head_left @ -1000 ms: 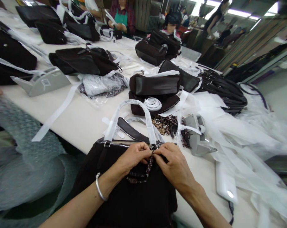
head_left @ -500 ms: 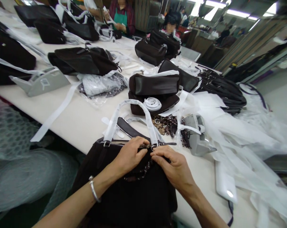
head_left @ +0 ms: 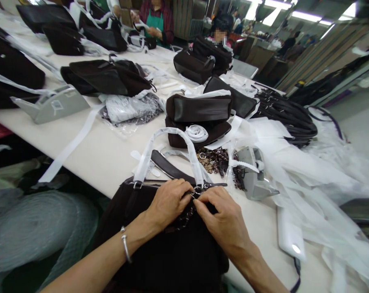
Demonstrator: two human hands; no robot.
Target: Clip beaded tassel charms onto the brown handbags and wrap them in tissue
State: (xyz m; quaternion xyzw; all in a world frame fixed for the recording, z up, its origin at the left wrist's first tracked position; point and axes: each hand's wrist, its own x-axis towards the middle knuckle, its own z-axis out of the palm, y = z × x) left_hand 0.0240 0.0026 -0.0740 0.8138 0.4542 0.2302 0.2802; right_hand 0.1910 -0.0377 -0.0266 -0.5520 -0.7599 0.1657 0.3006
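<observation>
A dark brown handbag (head_left: 172, 260) stands against the table edge in front of me, its arched handle (head_left: 169, 132) wrapped in white paper. At the right foot of that handle is a metal ring (head_left: 198, 189). My left hand (head_left: 172, 199) has its fingers closed at the ring, and my right hand (head_left: 218, 207) pinches there from the other side. Between the fingertips shows a small silvery metal ring, part of a dark beaded charm chain (head_left: 187, 217) that hangs down the bag's front. The fingers partly cover it.
Behind the bag lies a pile of dark charms (head_left: 216, 160) in clear plastic, beside a grey tape dispenser (head_left: 253, 175). A white device (head_left: 290, 234) and white paper strips (head_left: 312, 183) lie right. More dark bags (head_left: 199, 108) stand beyond. Bubble wrap (head_left: 40, 232) is at lower left. Co-workers sit opposite.
My fingertips have shifted slightly down and the ring at the handle's foot shows more. My left wrist has moved a little right. A co-worker's hands opposite have moved.
</observation>
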